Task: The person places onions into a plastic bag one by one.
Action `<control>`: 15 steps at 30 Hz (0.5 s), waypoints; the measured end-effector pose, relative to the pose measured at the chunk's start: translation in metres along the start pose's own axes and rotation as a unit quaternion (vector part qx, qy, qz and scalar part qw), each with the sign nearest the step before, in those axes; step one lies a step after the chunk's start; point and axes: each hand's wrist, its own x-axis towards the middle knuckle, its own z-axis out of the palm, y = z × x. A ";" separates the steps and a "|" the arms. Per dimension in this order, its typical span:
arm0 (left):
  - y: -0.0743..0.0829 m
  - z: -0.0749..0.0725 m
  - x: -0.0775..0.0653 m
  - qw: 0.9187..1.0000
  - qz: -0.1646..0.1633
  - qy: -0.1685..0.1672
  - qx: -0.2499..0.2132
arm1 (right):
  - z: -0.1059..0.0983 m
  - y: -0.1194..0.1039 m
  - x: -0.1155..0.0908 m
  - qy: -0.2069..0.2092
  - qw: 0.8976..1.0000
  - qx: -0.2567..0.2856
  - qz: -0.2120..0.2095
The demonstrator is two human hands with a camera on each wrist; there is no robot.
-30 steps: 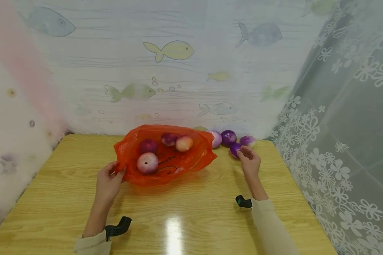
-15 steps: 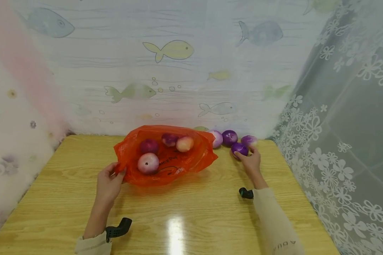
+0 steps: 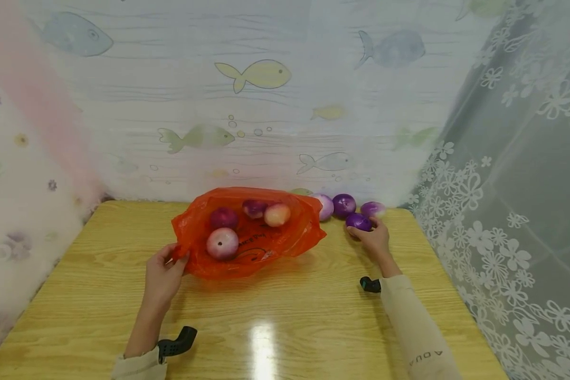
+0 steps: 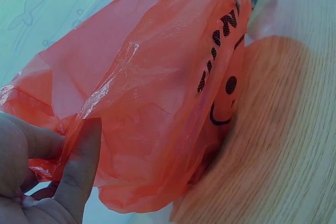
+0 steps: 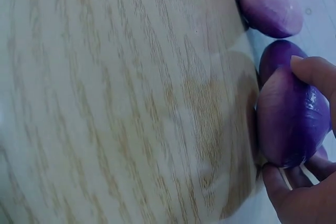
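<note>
My left hand [image 3: 163, 277] pinches the left edge of a red plastic bag [image 3: 296, 232] between thumb and fingers. The bag lies on its side, its mouth spread towards me, with several onions [image 3: 222, 244] inside, one pale and others darker. Black print and a smiley show on the bag [image 4: 157, 108] in the left wrist view. At the right, my right hand [image 3: 377, 240] grips a dark purple onion [image 3: 358, 221], thumb on one side and fingers on the other. In the right wrist view this onion [image 5: 289, 119] is glossy, paler at one end, and close to the table.
Along the table's back edge stand a pale onion [image 3: 324, 207], a dark purple onion [image 3: 344, 205] and a purple-and-white onion [image 3: 373, 209]. A fish-patterned curtain [image 3: 266, 121] hangs right behind the wooden table [image 3: 218, 322]. A flowered curtain [image 3: 494, 253] borders the right side.
My right hand has moved from touching the front dark onion to gripping it round its right and near sides. My left hand keeps its hold on the bag.
</note>
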 end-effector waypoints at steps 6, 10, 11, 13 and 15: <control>0.001 0.001 -0.001 1.000 0.000 -0.002 -0.002 | -0.003 -0.003 -0.002 -0.006 1.000 -0.014 0.006; 0.003 0.001 -0.003 1.000 0.009 -0.004 -0.002 | -0.004 -0.006 -0.006 0.000 1.000 -0.007 0.005; 0.004 0.001 -0.003 1.000 0.010 -0.004 0.000 | -0.004 -0.007 -0.007 0.004 1.000 0.000 0.003; 0.004 0.001 -0.003 1.000 0.011 -0.004 0.001 | -0.004 -0.010 -0.010 0.011 1.000 0.014 -0.001; 0.004 0.001 -0.004 1.000 0.009 -0.004 0.001 | -0.004 -0.013 -0.014 0.016 0.999 0.030 -0.007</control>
